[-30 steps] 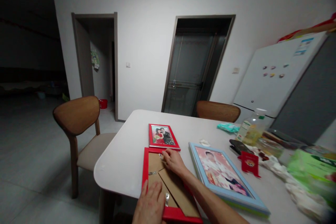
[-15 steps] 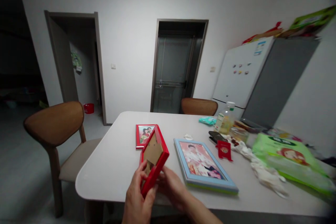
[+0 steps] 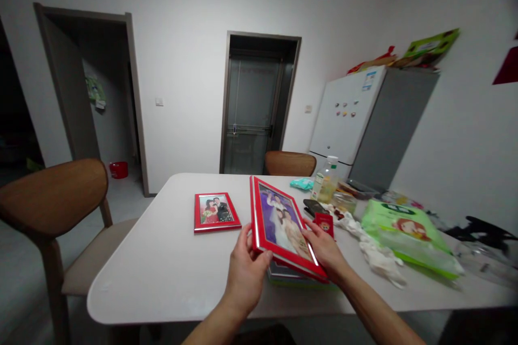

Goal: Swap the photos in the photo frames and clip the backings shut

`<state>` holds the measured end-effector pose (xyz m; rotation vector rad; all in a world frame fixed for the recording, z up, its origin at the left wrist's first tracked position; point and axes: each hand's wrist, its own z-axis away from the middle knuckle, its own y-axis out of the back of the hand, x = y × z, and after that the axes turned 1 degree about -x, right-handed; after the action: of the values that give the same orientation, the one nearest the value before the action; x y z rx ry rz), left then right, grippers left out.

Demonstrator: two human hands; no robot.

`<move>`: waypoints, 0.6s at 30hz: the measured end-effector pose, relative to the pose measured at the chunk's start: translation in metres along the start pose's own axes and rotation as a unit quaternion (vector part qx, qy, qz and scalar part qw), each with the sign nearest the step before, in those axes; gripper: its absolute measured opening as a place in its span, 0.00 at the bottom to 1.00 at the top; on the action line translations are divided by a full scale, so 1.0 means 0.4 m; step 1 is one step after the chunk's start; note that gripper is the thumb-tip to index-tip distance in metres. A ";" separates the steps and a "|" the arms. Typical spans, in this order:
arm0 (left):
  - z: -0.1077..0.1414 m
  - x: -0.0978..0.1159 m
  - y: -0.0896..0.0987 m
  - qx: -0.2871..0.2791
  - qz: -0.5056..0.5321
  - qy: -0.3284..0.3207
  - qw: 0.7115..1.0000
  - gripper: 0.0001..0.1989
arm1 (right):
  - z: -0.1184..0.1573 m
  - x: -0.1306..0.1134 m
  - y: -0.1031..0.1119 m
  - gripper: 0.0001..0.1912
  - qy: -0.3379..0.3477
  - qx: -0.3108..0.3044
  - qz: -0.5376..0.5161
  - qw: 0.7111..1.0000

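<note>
Between my two hands is a red picture frame [image 3: 280, 221], tilted, its photo side facing me. My left hand [image 3: 249, 269] grips its lower left edge, thumb on the front. On the right edge, my right hand [image 3: 324, 245] is closed with the fingers over the border. Below it, a stack with a grey and green edge [image 3: 289, 278] lies on the table, mostly hidden by the held frame. A second red picture frame [image 3: 216, 212] lies face up on the table to the left, touched by neither hand.
On the white table [image 3: 162, 269] stand a bottle [image 3: 326, 180] and a plastic tub [image 3: 343, 201]. Nearby lie a red packet [image 3: 324, 223], a dark phone-like object [image 3: 314, 207], crumpled tissues [image 3: 380, 259] and a green tissue pack [image 3: 408, 234]. Brown chairs [image 3: 56, 191] stand around it.
The held red frame has turned from its brown back to its photo side and moved right, over the stack with the blue frame. My right hand has shifted to its right edge. The view has swung right.
</note>
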<state>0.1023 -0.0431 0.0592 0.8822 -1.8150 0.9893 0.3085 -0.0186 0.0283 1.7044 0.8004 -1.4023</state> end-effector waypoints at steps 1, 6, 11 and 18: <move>-0.005 -0.027 -0.008 -0.014 0.001 0.014 1.000 0.26 | -0.027 0.016 0.035 0.25 0.003 0.018 0.043 0.999; -0.002 -0.150 -0.020 -0.014 -0.262 0.038 0.964 0.23 | -0.103 0.099 0.125 0.24 0.049 -0.010 0.276 0.960; -0.002 -0.170 0.008 -0.027 -0.421 0.040 0.906 0.22 | -0.123 0.134 0.120 0.22 0.046 -0.024 0.358 0.932; -0.125 -0.169 0.161 -0.026 -0.556 0.039 0.830 0.26 | -0.073 0.058 0.051 0.21 0.153 0.006 0.365 0.918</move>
<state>0.0898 0.0409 -0.0044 1.5463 -0.9223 0.1927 0.3446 -0.0038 0.0117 1.9706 0.2410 -0.6377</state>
